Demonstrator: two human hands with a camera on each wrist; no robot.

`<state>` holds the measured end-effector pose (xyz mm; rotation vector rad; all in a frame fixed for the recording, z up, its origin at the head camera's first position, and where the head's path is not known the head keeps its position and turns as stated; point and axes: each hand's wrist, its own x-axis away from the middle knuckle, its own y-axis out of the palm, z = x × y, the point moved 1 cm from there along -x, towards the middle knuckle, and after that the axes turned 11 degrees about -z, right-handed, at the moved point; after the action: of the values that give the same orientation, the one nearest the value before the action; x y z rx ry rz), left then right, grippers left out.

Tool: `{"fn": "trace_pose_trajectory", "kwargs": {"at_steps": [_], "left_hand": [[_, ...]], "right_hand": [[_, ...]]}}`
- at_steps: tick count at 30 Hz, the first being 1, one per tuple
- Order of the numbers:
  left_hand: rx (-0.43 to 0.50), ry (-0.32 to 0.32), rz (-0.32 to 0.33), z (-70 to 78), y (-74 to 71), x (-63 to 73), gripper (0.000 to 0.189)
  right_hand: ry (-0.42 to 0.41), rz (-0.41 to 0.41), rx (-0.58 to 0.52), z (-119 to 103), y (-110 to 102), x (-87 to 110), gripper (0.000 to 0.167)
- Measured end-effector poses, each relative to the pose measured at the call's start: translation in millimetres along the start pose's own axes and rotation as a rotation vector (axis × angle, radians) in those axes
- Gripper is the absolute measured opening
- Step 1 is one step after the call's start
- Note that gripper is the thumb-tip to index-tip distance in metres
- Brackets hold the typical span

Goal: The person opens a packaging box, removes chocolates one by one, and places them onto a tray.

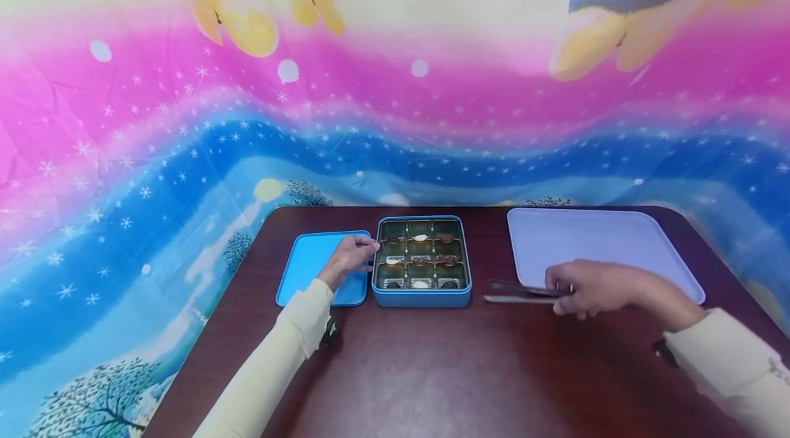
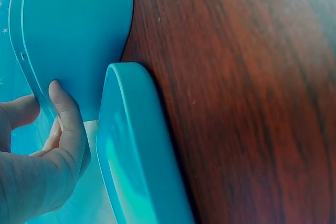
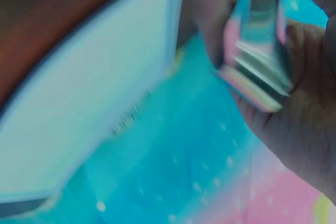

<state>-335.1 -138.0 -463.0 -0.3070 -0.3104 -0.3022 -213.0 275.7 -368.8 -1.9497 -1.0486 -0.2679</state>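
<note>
A blue tin (image 1: pixel 422 299) stands open, its gold divided insert showing dark and white chocolates (image 1: pixel 420 284) in the compartments. My left hand (image 1: pixel 350 256) is at the tin's left side; in the left wrist view its digits hold the rim and outer wall (image 2: pixel 84 30). Beneath this hand lies the flat blue lid (image 1: pixel 302 266). My right hand (image 1: pixel 592 289) grips metal tongs (image 1: pixel 524 294) by the handle end. Their arms are spread and the tips point left toward the tin, short of it. In the right wrist view the tongs look blurred, with nothing seen in them.
A white tray (image 1: pixel 592 239) lies at the right of the dark wooden table (image 1: pixel 426 362), partly behind the right hand. A printed drape (image 1: pixel 395 116) hangs along the table's back and sides.
</note>
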Motion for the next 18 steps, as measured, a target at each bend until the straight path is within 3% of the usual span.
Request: {"fn": "trace_pose_trajectory", "kwargs": {"at_steps": [3, 8, 13, 18], "left_hand": [[0.013, -0.006, 0.003, -0.5, 1.0, 0.2, 0.032], [0.022, -0.005, 0.004, -1.8, 1.3, 0.9, 0.032], [0.037, -0.005, 0.006, -3.3, 1.2, 0.4, 0.032], [0.061, -0.013, -0.003, -3.8, 1.4, 0.0, 0.032]], "right_hand": [[-0.037, 0.016, 0.026, -4, -30, 5.7, 0.019], [-0.035, 0.094, 0.14, -12, -66, -4.5, 0.028], [-0.051, 0.181, 0.282, -20, -83, -25.6, 0.04], [-0.051, 0.252, 0.358, -27, -88, -48.2, 0.044]]}}
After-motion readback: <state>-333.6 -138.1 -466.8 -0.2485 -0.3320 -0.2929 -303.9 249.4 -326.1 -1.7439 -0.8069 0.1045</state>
